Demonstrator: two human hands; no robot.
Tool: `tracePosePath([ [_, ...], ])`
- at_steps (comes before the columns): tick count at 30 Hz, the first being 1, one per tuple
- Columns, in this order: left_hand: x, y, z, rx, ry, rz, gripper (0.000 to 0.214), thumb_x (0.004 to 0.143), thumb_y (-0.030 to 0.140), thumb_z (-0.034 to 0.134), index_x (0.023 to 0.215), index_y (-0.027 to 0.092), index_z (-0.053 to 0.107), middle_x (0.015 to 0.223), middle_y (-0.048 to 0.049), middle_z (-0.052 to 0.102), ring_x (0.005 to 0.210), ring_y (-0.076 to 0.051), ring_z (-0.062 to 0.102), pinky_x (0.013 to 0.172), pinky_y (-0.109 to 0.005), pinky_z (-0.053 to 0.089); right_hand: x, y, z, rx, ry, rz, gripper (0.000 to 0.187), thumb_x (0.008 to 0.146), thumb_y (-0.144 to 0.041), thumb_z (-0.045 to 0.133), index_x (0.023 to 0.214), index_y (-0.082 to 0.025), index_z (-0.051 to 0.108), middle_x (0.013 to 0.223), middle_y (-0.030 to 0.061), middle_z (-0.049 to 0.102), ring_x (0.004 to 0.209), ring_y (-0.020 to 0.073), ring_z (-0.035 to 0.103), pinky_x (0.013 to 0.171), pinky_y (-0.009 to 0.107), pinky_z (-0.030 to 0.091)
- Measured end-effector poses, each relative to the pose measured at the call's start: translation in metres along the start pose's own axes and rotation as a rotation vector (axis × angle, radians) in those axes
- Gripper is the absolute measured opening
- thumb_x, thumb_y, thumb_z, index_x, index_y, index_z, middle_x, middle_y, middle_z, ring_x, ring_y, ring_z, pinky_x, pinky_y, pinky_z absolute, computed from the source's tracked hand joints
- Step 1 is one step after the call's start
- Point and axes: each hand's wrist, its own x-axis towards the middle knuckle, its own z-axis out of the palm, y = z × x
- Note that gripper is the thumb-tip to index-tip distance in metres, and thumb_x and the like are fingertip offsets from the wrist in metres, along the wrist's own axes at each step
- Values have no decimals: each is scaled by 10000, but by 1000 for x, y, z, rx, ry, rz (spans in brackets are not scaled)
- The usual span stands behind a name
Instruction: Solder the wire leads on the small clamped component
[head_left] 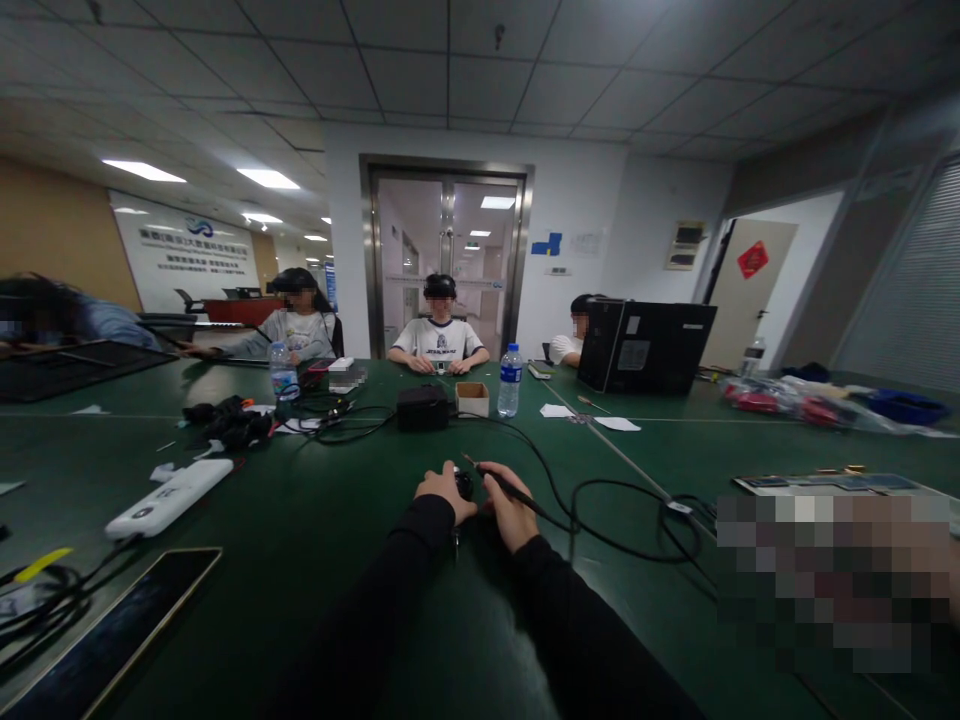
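My left hand [441, 486] is closed round a small dark rounded object [464, 485] on the green table; its kind is hard to make out. A soldering iron [513, 489] lies pen-like in my closed right hand [513, 512]. Its thin tip points up and left, just above the dark object; whether they touch I cannot tell. From the iron's rear end a black cable [626, 540] loops over the table on the right. Just below my left hand is a small shiny piece [456, 545], partly in shadow.
Beyond my hands stand a black box [422, 409], a small open carton [472, 400] and a water bottle [510, 381]. To the left lie a white power strip [171, 498] and a phone [120, 630]. Several people sit around the table; a computer case [645, 347] stands back right.
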Motion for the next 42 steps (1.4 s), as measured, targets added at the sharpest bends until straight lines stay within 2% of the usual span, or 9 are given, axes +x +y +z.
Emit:
tracePosePath([
  [11,-23,1,-4,20,7,-10,844,674,461,624,1394,155,307,1229,-245,510,1063,-356,599,847,-385,453,-9,-10,-3,-16,77,-6,296,799,-401,574,963,-185,691,763,28,632,560,141,536,493,250,462],
  [17,-32,-4,4,62,62,35,862,763,536,508,1464,128,216,1301,-260,454,1059,-380,592,828,-424,454,-9,-12,-3,-17,76,-39,290,791,-389,583,954,-178,698,779,41,653,605,153,559,511,248,474],
  [21,-36,-10,9,37,111,35,808,822,600,394,1479,162,217,1336,-219,447,1055,-361,602,850,-403,448,-6,-11,-3,12,115,-32,290,772,-396,592,928,-176,698,757,36,654,590,150,557,491,243,461],
  [25,-21,-22,5,-107,129,-13,762,874,631,235,1480,169,228,1376,-216,437,1131,-346,573,928,-398,412,-2,-12,-4,6,153,-45,273,773,-380,590,925,-180,697,762,37,664,604,156,567,498,248,458],
  [27,-4,-29,3,-186,132,-48,733,888,606,220,1450,142,301,1390,-231,438,1200,-345,524,974,-405,381,-2,-12,-5,-20,159,-72,256,779,-370,587,914,-186,701,809,47,684,657,170,593,517,252,470],
  [30,25,-36,4,-293,94,-17,578,905,519,273,1312,171,493,1363,-190,511,1258,-304,478,1015,-382,345,-3,-11,-6,-73,127,-88,241,789,-364,581,899,-192,707,825,49,702,682,178,615,538,257,485],
  [34,53,-37,9,-345,44,8,450,897,471,331,1039,188,651,1186,-152,658,1166,-286,559,983,-353,370,-4,-10,-6,-128,82,-99,234,798,-353,565,886,-194,712,836,50,716,686,180,633,554,261,497],
  [37,59,-35,12,-374,31,-8,492,894,503,321,877,161,674,1081,-178,696,1068,-302,614,918,-352,415,-4,-11,-7,-141,91,-113,220,797,-333,557,872,-193,710,835,51,717,685,180,637,562,263,502],
  [42,49,-36,22,-483,163,-23,403,912,457,313,995,237,640,1091,-89,695,1002,-254,631,861,-342,437,-4,-15,-9,-163,111,-114,199,798,-304,551,857,-190,703,777,40,705,653,174,628,573,266,499],
])
